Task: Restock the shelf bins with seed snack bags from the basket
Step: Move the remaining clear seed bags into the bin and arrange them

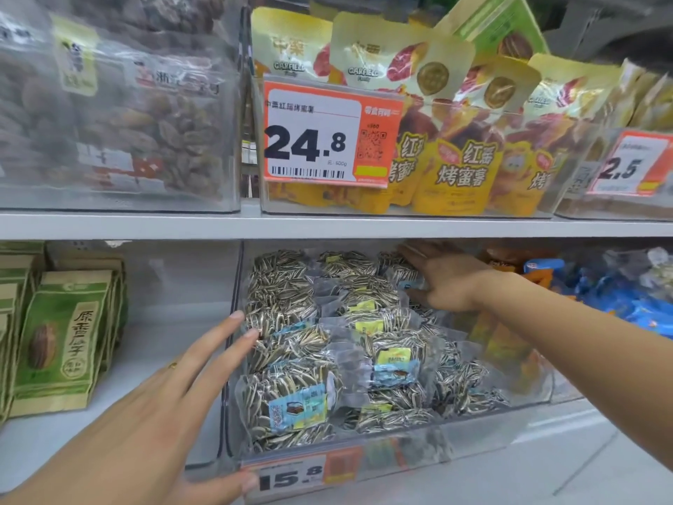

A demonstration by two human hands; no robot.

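With both hands spread, left hand (174, 388) against the bin (233, 424) wall, right hand (448, 282) on the seed bags (309, 359), we risk toppling the pile forward.

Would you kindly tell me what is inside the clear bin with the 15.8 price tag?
The clear bin holds clear sunflower seed bags, piled high. Lower layers and the bin floor are covered.

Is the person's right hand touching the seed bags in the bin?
Touching: the head view shows the right hand with open fingers resting on the seed bags at the bin's back.
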